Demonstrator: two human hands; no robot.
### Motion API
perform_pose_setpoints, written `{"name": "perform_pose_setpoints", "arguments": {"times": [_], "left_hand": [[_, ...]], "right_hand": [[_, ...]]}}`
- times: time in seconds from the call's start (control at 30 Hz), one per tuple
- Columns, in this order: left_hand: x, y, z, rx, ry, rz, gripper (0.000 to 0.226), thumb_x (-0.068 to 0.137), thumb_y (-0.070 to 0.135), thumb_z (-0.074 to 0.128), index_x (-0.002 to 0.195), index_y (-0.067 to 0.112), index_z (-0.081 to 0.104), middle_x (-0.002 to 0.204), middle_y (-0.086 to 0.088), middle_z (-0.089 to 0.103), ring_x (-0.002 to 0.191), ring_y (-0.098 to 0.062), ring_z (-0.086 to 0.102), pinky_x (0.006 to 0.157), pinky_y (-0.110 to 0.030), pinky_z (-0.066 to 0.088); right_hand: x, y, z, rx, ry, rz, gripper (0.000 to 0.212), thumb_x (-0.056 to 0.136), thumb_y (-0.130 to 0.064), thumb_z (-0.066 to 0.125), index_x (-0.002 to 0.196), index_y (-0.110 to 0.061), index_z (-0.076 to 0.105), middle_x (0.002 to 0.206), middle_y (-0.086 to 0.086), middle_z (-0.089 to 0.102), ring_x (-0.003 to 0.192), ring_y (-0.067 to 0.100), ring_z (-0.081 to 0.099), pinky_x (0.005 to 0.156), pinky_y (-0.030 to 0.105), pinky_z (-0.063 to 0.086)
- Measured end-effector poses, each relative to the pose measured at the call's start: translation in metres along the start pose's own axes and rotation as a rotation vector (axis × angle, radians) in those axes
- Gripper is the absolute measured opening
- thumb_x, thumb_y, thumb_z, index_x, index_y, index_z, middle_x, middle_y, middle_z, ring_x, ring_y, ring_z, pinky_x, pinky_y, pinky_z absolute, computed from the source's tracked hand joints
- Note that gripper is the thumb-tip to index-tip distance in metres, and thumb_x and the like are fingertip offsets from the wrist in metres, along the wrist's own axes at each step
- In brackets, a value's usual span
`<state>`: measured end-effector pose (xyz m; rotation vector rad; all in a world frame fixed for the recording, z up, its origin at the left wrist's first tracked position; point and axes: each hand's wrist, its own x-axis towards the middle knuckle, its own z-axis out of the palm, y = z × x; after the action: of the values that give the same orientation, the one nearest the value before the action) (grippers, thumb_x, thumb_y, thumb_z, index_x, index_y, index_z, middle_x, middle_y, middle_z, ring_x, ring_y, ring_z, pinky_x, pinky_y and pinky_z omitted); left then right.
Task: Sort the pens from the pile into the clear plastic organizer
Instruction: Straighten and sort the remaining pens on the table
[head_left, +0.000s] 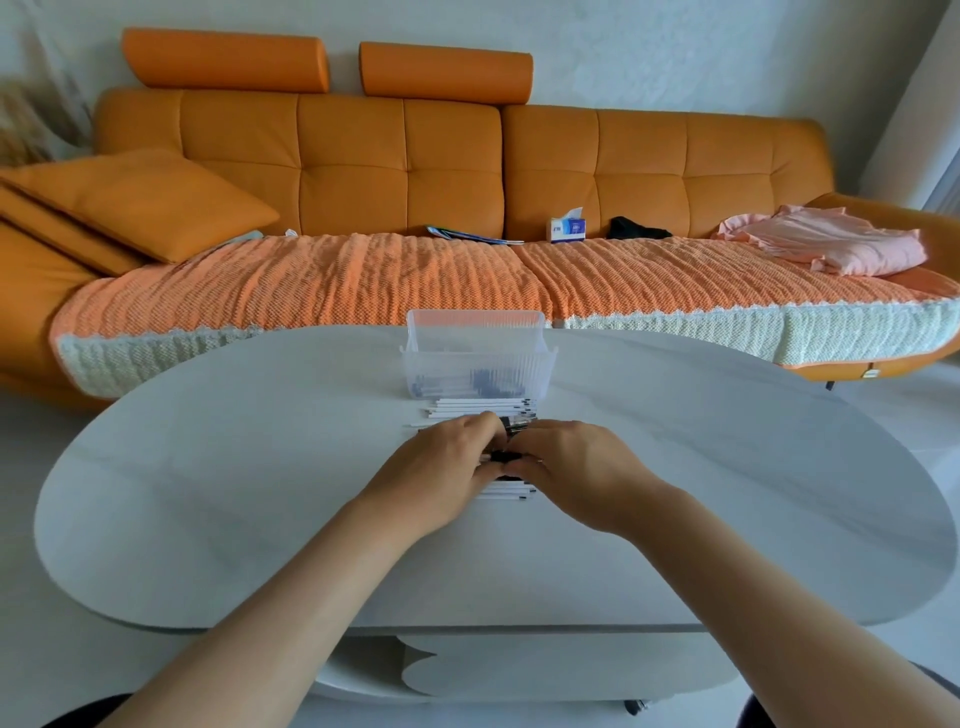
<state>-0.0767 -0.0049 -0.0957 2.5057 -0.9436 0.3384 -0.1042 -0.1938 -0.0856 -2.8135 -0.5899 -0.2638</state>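
Observation:
A pile of white pens with black tips (480, 408) lies on the white table (260, 467), just in front of the clear plastic organizer (475, 358). The organizer stands near the table's far edge and holds a few pens at its bottom. My left hand (447, 467) and my right hand (571, 467) are side by side on top of the pile, fingers curled down over the pens. Between the two hands a dark pen part (505, 457) shows. More pens (511, 491) stick out under my palms.
Behind the table stands an orange sofa (405, 156) with a knitted orange throw, a tissue box (567, 227), a booklet, a black item and folded pink cloth (831, 244). An orange cushion (135, 202) lies at the left. A lower table shelf shows below.

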Motion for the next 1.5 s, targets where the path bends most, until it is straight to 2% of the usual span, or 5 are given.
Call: {"name": "perform_pose_setpoints", "arguments": {"times": [0.6,0.8,0.97,1.4,1.5], "left_hand": [[0.002,-0.002,-0.010,-0.214,0.080,-0.060,0.009,0.085,0.019,0.072,0.090,0.020,0.065,0.091,0.013,0.066,0.085,-0.005,0.060,0.076,-0.031,0.052],[0.005,-0.003,-0.009,-0.173,0.063,-0.083,0.011,0.085,0.025,0.073,0.090,0.028,0.064,0.090,0.017,0.065,0.083,-0.005,0.058,0.071,-0.029,0.049],[0.008,-0.007,-0.009,-0.025,0.058,-0.127,0.009,0.088,0.034,0.067,0.097,0.035,0.063,0.095,0.023,0.063,0.082,-0.001,0.050,0.067,-0.024,0.037],[0.013,0.005,0.000,0.058,-0.034,-0.111,0.014,0.094,0.040,0.057,0.107,0.038,0.062,0.103,0.020,0.063,0.076,-0.002,0.046,0.068,-0.026,0.039],[0.013,0.005,0.001,0.061,-0.047,-0.113,0.015,0.093,0.042,0.057,0.107,0.039,0.063,0.105,0.022,0.063,0.079,-0.001,0.046,0.072,-0.027,0.041]], "right_hand": [[0.003,-0.003,-0.003,0.005,0.032,-0.040,0.023,0.105,-0.029,0.040,0.092,-0.014,0.053,0.072,-0.002,0.054,0.063,0.024,0.046,0.056,0.035,0.029],[-0.003,0.001,-0.012,0.156,-0.032,0.071,0.022,0.098,-0.043,0.048,0.114,-0.031,0.058,0.092,-0.008,0.065,0.080,0.014,0.057,0.070,0.034,0.048],[-0.006,0.024,-0.012,0.170,0.005,0.181,0.021,0.098,-0.013,0.046,0.106,-0.023,0.063,0.107,-0.004,0.052,0.090,0.019,0.057,0.079,0.027,0.044],[-0.016,0.050,-0.009,0.227,-0.090,0.373,0.009,0.084,-0.026,0.074,0.093,-0.028,0.076,0.091,-0.012,0.065,0.071,-0.002,0.056,0.057,0.008,0.036],[-0.017,0.051,-0.009,0.235,-0.101,0.367,0.018,0.085,-0.029,0.074,0.103,-0.029,0.074,0.095,-0.011,0.067,0.078,0.002,0.057,0.064,0.013,0.041]]}}
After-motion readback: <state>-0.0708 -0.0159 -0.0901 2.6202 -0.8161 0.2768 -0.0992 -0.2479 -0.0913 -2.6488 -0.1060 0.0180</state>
